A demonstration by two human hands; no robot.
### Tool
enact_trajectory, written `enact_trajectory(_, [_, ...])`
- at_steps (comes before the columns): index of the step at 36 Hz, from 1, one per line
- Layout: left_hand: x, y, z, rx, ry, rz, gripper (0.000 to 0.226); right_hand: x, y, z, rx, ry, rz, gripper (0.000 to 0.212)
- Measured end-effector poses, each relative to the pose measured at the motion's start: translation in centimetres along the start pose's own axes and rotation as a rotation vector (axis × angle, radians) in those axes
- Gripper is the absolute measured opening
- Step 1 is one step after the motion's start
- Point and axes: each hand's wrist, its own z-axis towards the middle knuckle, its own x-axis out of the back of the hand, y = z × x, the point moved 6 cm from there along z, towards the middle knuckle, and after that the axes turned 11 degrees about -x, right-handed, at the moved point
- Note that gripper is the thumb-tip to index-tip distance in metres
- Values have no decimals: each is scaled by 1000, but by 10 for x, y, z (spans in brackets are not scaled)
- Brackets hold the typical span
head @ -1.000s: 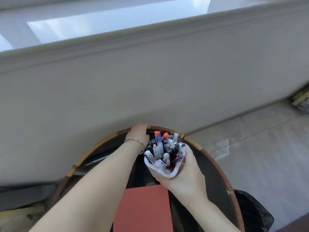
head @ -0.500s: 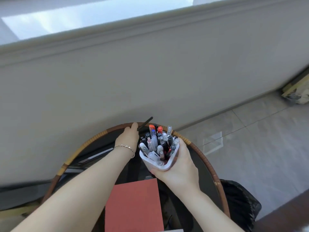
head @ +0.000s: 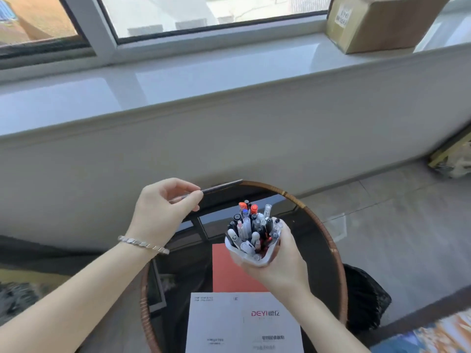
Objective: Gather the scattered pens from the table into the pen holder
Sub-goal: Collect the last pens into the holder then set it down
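My right hand [head: 277, 261] grips a white pen holder [head: 254, 256] from below and holds it above the round glass table [head: 316, 240]. Several pens [head: 252, 225] with black, white, blue and orange caps stand packed in it. My left hand [head: 163, 212], with a silver bracelet on the wrist, is raised to the left of the holder and pinches a thin dark pen [head: 219, 186] between thumb and fingers. That pen points right and slightly up, above the table's far rim and apart from the holder.
A red sheet [head: 226, 271] and a white printed paper [head: 244, 324] lie on the table's near side. A white windowsill [head: 229, 72] with a cardboard box [head: 377, 21] runs behind. A black bag [head: 367, 299] sits on the tiled floor to the right.
My left hand has lifted the dark pen off the table's far edge and risen up and to the left. The view has tilted up, so the window now shows.
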Motion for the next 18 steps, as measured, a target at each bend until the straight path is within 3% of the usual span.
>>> enact_trajectory(4, [37, 52, -33, -122, -87, -29, 16, 5, -5, -29, 27, -2, -27, 55])
enact_trajectory(7, [47, 73, -56, -162, -241, -4, 14, 6, -9, -46, 58, 4, -58, 58])
enact_trajectory(11, [41, 73, -78, -324, -432, 377, 2, 5, -10, -66, 102, 16, -65, 58])
enact_trajectory(14, [25, 66, -86, -436, -467, 588, 12, 2, -14, -79, 117, 15, -70, 60])
enact_trajectory(18, [-7, 65, -99, -596, -345, 542, 15, -7, -17, -88, 140, 5, -102, 59])
